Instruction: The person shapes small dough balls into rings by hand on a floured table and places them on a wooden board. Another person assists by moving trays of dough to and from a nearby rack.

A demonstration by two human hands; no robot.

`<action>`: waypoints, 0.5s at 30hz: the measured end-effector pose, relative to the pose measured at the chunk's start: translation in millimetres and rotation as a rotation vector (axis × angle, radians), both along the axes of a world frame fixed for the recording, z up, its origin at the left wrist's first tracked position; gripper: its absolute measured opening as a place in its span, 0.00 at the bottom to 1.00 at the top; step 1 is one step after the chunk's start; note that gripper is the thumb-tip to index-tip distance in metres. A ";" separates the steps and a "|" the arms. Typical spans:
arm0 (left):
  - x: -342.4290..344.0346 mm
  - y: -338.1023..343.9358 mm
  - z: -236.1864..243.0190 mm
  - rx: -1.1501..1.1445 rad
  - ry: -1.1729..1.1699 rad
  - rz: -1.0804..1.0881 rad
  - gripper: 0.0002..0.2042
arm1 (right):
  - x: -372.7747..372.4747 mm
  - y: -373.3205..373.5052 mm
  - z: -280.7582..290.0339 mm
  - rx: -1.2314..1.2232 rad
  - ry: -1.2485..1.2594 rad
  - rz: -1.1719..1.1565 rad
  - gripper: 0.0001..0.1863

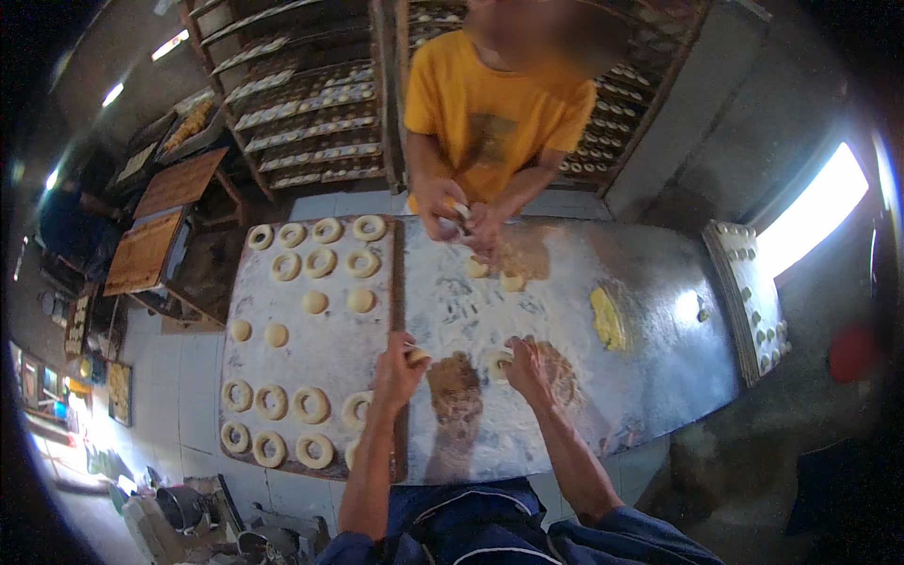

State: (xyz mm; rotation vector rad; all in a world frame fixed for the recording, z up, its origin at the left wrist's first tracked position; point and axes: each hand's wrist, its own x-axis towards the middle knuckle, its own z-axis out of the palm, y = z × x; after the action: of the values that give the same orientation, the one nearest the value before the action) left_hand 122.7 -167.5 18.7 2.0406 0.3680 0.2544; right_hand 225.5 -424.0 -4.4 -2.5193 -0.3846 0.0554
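Observation:
My left hand (397, 372) is closed around a small pale piece of dough (417, 357) by the right edge of a floured board (400, 282). To its right, my right hand (529, 370) has its fingers curled on another pale piece of dough (496, 364) over the floury metal tabletop (461, 311). Its exact shape is partly hidden by my fingers. On the board, dough rings (312, 405) lie in rows at the near and far ends. Between these rows are several round dough balls (314, 301).
Across the table a person in a yellow shirt (490, 122) works dough with both hands, with two dough pieces (511, 281) below. A yellow lump (608, 318) lies at right. Stacked trays (749, 301) stand at the right edge. Racks (311, 122) of dough fill the back.

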 end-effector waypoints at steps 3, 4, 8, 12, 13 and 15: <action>23.7 -83.9 -12.3 0.312 -0.398 -0.054 0.17 | 9.7 -29.0 -3.4 -0.042 -0.118 0.176 0.13; 23.0 -107.9 -15.7 0.259 -0.304 -0.062 0.17 | 9.6 -33.5 -2.4 0.013 -0.156 0.212 0.12; 23.0 -160.2 -14.6 -0.143 -0.003 -0.124 0.16 | -4.8 -64.7 6.5 0.528 0.303 0.085 0.16; 18.8 -186.2 -1.6 -0.356 0.026 -0.147 0.14 | -15.1 -86.1 13.0 0.765 0.367 0.054 0.24; 17.5 -193.3 0.0 -0.360 0.012 -0.117 0.13 | -16.3 -89.1 15.5 0.727 0.328 0.086 0.26; 17.4 -205.9 -0.4 -0.400 0.001 -0.043 0.12 | -17.0 -94.2 22.4 0.733 0.345 0.128 0.27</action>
State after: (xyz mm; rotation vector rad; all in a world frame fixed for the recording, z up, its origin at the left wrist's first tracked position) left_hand 140.1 -373.4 18.3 1.6526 0.3446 0.1392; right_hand 208.5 -518.2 18.0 -1.7203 -0.3429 0.3312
